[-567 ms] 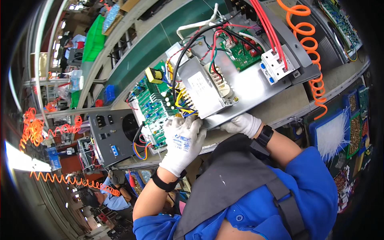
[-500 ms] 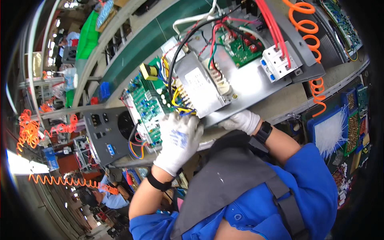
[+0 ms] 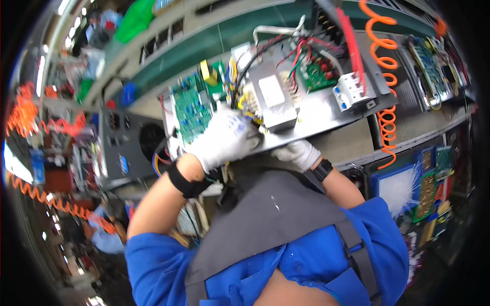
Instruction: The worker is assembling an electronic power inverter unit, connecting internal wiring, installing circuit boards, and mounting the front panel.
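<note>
A metal chassis plate [image 3: 326,113] carries a boxy silver transformer [image 3: 275,97], a white circuit breaker [image 3: 353,92] with red cables and a small green circuit board [image 3: 317,76]. To its left lies a larger green circuit board [image 3: 191,109]. My left hand [image 3: 227,135], in a white glove, reaches over that board's front edge to the yellow and black wires beside the transformer. Its fingers are bent, and what they pinch is hidden. My right hand [image 3: 298,154], also gloved, is closed at the plate's front edge, with its fingertips partly hidden.
A dark metal panel with a fan [image 3: 150,142] stands left of the chassis. A coiled orange hose [image 3: 385,66] hangs at the right. Beyond it is another circuit board assembly [image 3: 431,71]. Below sits a blue tray [image 3: 395,191] of white strips. Another person [image 3: 104,232] is far left.
The view has shifted, bringing the chassis nearer level. My left hand has moved farther in over the board's edge toward the wires. My right hand stays by the plate's front edge.
</note>
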Tool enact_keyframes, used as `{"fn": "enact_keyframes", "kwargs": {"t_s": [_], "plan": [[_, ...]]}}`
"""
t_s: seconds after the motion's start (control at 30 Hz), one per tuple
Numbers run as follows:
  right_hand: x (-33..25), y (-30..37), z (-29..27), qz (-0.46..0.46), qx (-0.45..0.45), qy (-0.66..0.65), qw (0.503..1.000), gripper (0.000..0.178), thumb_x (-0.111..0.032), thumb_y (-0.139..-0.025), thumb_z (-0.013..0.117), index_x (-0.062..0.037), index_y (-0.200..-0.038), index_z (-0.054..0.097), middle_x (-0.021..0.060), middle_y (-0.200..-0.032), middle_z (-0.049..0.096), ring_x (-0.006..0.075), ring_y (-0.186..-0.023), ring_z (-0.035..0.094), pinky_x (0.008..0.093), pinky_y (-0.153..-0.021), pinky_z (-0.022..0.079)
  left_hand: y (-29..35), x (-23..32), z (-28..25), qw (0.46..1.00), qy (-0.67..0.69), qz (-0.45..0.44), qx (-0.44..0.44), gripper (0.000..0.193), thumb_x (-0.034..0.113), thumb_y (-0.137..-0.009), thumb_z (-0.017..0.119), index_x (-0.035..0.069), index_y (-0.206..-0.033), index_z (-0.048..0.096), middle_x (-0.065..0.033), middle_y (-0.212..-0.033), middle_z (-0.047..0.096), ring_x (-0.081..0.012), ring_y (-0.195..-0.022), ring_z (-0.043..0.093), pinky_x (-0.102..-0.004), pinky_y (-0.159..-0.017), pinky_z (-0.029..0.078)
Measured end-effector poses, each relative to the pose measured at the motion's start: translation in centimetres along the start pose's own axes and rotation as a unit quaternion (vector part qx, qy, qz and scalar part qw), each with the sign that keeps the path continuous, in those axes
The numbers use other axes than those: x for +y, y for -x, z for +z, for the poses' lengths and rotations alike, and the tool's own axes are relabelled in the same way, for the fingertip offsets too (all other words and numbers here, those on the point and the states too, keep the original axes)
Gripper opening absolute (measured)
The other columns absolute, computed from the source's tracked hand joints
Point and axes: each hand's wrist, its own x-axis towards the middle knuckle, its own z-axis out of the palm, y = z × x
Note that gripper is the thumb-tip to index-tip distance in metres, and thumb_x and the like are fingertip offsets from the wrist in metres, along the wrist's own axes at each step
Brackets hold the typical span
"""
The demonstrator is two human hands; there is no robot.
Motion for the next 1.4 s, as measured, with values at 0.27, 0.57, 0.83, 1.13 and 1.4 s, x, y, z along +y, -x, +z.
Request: {"fn": "enact_keyframes", "kwargs": {"t_s": [0.27, 0.57, 0.83, 1.13, 1.4], "plan": [[-3.8, -0.7, 5.6, -0.061, -0.051, -0.423, 0.902, 0.03, -0.022, -0.097, 0.054, -0.0086, -0.124, 0.057, 0.0069, -0.122, 0.063, 0.0229, -0.109, 0.061, 0.0433, -0.097, 0.05, -0.1, 0.9, 0.0, 1.0, 0.008, 0.004, -0.015, 0.023, 0.028, -0.084, 0.057, 0.01, -0.084, 0.072, -0.0117, -0.073, 0.068, -0.0301, -0.073, 0.064, -0.044, -0.073, 0.042], [1.1, -1.0, 4.4, -0.169, 0.136, 0.163, 0.963, 0.037, 0.003, -0.08, 0.059, -0.0104, -0.114, 0.065, 0.0079, -0.104, 0.068, 0.0235, -0.093, 0.064, 0.0332, -0.084, 0.052, -1.1, 1.9, -0.2, 0.993, 0.047, -0.104, -0.02, 0.029, 0.031, -0.081, 0.062, 0.007, -0.092, 0.073, -0.0162, -0.077, 0.068, -0.0329, -0.07, 0.064, -0.0429, -0.073, 0.049], [0.6, 1.9, 1.7, 0.026, 0.185, -0.127, 0.974, 0.025, -0.012, -0.092, 0.065, -0.0012, -0.115, 0.062, 0.0038, -0.1, 0.067, 0.0114, -0.088, 0.063, 0.0267, -0.075, 0.053, 11.3, 6.1, 3.1, 0.902, 0.113, -0.384, 0.158, 0.035, 0.03, -0.073, 0.076, 0.002, -0.094, 0.071, -0.0123, -0.07, 0.066, -0.0285, -0.073, 0.064, -0.0394, -0.069, 0.05], [-4.6, 6.4, 2.2, 0.129, 0.265, -0.063, 0.953, 0.035, -0.009, -0.091, 0.066, 0.0102, -0.116, 0.05, 0.0247, -0.104, 0.066, 0.0293, -0.09, 0.07, 0.0393, -0.083, 0.058, 11.8, 5.2, 10.0, 0.782, 0.536, -0.316, 0.04, 0.042, 0.037, -0.092, 0.058, 0.003, -0.117, 0.061, -0.0196, -0.09, 0.069, -0.0341, -0.084, 0.067, -0.0415, -0.076, 0.05], [-4.2, 12.1, 0.3, 0.138, 0.322, 0.039, 0.936, 0.039, -0.012, -0.093, 0.065, 0.0084, -0.123, 0.05, 0.019, -0.104, 0.066, 0.0261, -0.095, 0.068, 0.0366, -0.087, 0.056, 8.6, 4.4, 0.8, 0.922, 0.172, -0.271, 0.216, 0.022, 0.019, -0.087, 0.063, 0.004, -0.103, 0.062, -0.0155, -0.075, 0.065, -0.0342, -0.071, 0.064, -0.0423, -0.066, 0.05]]}}
